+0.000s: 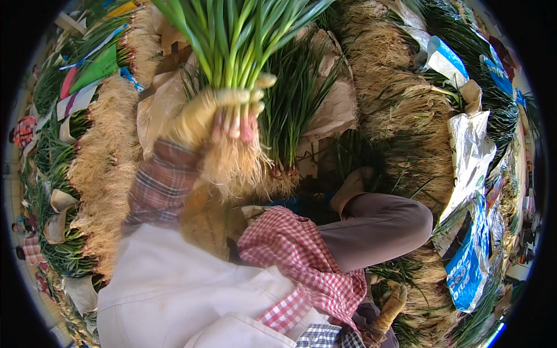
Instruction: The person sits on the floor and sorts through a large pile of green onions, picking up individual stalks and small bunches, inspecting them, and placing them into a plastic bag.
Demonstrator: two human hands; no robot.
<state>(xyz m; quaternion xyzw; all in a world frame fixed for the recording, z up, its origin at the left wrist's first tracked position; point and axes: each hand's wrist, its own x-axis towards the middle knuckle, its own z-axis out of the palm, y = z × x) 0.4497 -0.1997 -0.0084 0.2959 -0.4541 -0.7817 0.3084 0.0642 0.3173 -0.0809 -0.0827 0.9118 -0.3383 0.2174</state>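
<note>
My left hand [217,104], in a yellowish glove and somewhat blurred, grips a bunch of spring onions [237,56] upright. Its fingers wrap round the pale stems just above the pinkish bulbs, and the pale roots [237,165] hang below. Just behind and to the right stands another bunch of spring onions [289,104], its bulbs low and leaves up, against brown paper sacking [328,100]. At the lower right, my gloved right hand [394,298] is low beside my leg, near rooted bundles. Its fingers look curled, but whether they hold anything is unclear.
Long rows of spring onions, roots inward, line the left [109,174] and the right [387,87]. Plastic sacks [470,256] and printed wrappers [93,78] lie over the leaves. My bent knee [404,222] and a red checked cloth [291,248] occupy the front. People show at the left rim.
</note>
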